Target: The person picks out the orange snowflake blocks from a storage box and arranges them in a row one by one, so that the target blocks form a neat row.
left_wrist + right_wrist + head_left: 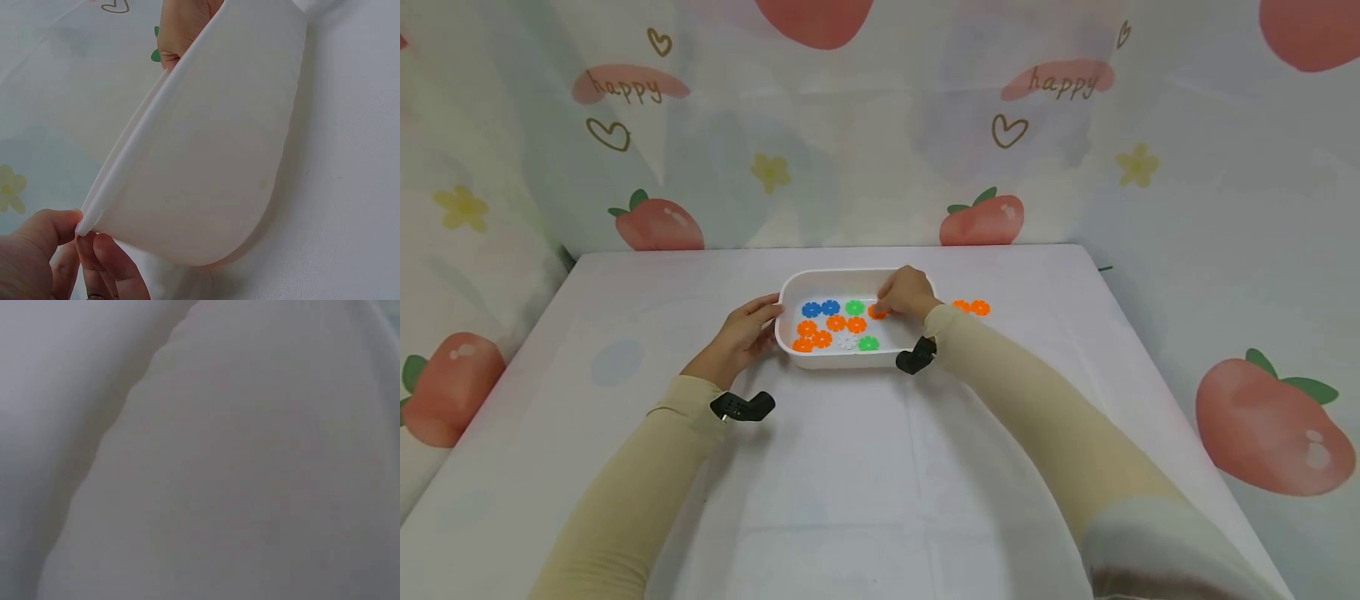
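Note:
A white plastic tray [842, 360] stands on the table with flat, notched plastic discs in it. At its left end my left hand [743, 335] pinches the rim; the left wrist view shows the thumb [53, 226] above and fingers below the edge. My right hand [910, 293] reaches over the tray's right part, curled, its fingertips at an orange notched disc [876, 312]. Around it lie several more orange discs [837, 323], two blue ones [811, 309], two green ones [854, 307] and white ones [847, 342]. In the right wrist view only the tray's wall [237, 456] shows.
To the right of the tray, two orange discs [980, 307] lie on the white-covered table [850, 500], partly behind the right forearm. A printed cloth [865, 150] with fruit and hearts hangs behind and beside the table. Each wrist wears a black camera [742, 407].

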### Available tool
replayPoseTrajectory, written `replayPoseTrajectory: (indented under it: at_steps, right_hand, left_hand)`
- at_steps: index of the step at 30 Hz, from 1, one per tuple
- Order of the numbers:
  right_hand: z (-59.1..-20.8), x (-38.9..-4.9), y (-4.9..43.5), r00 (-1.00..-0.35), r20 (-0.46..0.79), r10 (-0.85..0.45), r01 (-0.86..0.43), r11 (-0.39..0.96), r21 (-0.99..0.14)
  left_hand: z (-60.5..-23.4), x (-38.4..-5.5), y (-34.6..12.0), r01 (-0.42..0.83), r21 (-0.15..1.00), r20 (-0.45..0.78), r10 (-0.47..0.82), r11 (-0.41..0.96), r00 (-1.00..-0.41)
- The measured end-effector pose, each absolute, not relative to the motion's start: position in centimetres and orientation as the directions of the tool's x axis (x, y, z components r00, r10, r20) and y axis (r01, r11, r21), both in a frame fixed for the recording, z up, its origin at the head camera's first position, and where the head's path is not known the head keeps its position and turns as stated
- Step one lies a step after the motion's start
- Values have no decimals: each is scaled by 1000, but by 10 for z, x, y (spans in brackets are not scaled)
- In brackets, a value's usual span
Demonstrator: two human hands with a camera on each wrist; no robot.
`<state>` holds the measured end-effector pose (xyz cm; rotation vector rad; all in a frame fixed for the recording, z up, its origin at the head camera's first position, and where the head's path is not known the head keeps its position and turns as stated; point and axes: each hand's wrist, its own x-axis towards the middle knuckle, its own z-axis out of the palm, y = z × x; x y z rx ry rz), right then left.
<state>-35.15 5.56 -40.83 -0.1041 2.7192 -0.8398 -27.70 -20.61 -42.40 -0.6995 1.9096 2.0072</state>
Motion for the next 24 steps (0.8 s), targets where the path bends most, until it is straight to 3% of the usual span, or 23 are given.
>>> replayPoseTrajectory:
  at_steps: [13, 24]
  right_hand:
    - [-419, -346, 55, -980, -167, -104, 21, 786, -618]
    - [-416, -340, 52, -981, -183, -61, 69, 777, -625]
  left_hand:
    - [-422, -275, -205, -504, 856, -515, -109, -111, -850]
    - [-422, -275, -205, -506, 856, -516, -116, -106, -849]
